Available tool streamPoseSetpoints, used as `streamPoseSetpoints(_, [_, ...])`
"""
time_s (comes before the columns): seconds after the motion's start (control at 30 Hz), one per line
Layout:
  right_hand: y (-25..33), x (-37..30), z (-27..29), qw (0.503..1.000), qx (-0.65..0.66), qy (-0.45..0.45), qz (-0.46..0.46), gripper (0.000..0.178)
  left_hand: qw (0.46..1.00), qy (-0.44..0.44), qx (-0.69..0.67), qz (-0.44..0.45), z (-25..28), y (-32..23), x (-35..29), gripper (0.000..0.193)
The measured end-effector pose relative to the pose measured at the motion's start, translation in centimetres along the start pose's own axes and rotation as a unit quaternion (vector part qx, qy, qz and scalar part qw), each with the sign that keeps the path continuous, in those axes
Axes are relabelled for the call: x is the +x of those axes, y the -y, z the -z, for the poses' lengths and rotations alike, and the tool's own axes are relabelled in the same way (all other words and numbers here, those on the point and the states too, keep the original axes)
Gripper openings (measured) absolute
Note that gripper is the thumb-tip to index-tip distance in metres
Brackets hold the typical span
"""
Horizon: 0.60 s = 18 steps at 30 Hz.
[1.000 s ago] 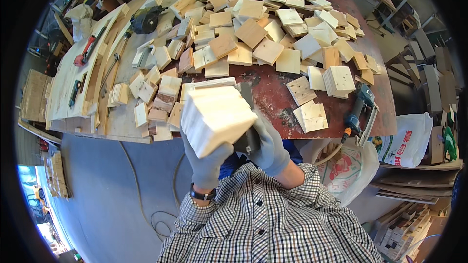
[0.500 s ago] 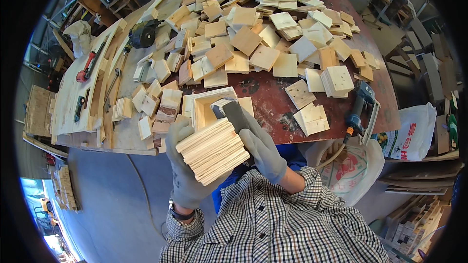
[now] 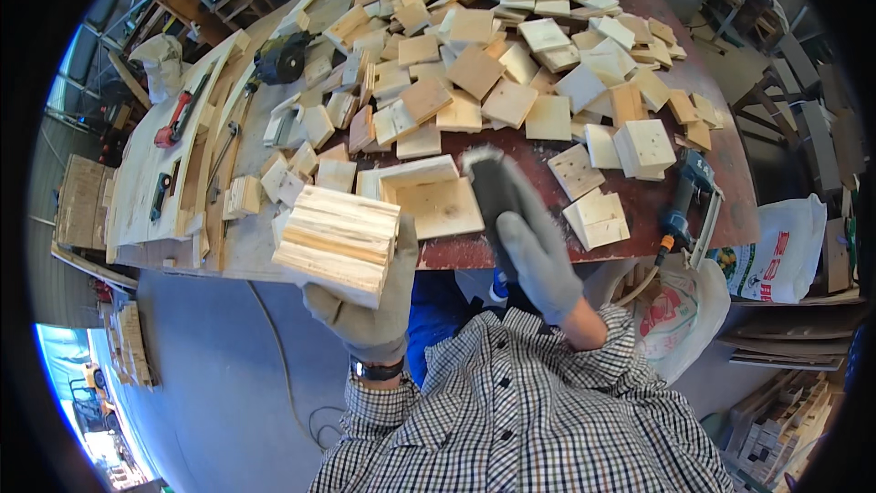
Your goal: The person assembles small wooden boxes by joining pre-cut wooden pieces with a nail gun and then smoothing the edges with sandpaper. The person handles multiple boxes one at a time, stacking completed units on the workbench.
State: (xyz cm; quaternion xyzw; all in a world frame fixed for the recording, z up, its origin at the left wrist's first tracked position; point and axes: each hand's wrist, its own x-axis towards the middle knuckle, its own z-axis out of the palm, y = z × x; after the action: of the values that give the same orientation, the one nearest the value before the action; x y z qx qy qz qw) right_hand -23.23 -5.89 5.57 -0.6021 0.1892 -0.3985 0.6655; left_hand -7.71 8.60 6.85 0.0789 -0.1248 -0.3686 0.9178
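My gloved left hand (image 3: pixel 370 321) is closed round a stack of thin wooden pieces (image 3: pixel 336 236), held above the table's front edge with the layered edges facing up. My right hand (image 3: pixel 545 267), gloved too, grips a long dark grey sanding block (image 3: pixel 497 199) with a pale, ragged far end. The block is slightly blurred and stands clear of the stack, to its right. Between and beyond the two hands, a small open wooden box (image 3: pixel 443 207) rests on the table.
Many loose wooden squares (image 3: pixel 479 71) are heaped over the red-brown table (image 3: pixel 493 242). On the right lies an air nailer (image 3: pixel 677 205) with a hose, beside white sacks (image 3: pixel 776 246). Long boards at left carry a red-handled tool (image 3: pixel 173 128) and a black tape dispenser (image 3: pixel 281 58).
The stack has shifted left and turned in my left hand, uncovering more of the box. My right hand has drawn the sanding block away from the stack, toward the right.
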Motion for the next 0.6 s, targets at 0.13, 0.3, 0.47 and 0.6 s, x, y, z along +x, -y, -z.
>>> streamPoseSetpoints(0.13, [6.6,4.6,0.1,0.929,-0.249,0.134,0.239,0.071,0.992,-0.030,0.104,0.065,1.2,-0.2,-0.7,0.093])
streamPoseSetpoints(0.3, [7.9,6.1,-3.9,0.852,-0.405,0.213,0.253,0.063,0.981,0.158,0.013,0.108,2.8,1.0,-0.1,0.086])
streamPoseSetpoints(0.47, [7.3,3.2,-0.8,0.837,-0.381,0.292,0.263,0.065,0.987,-0.056,0.133,0.074,0.5,0.4,-2.3,0.075])
streamPoseSetpoints(0.6, [5.3,1.8,3.5,0.826,-0.385,0.330,0.246,0.068,0.987,-0.067,0.110,0.099,3.6,-1.0,-2.5,0.090])
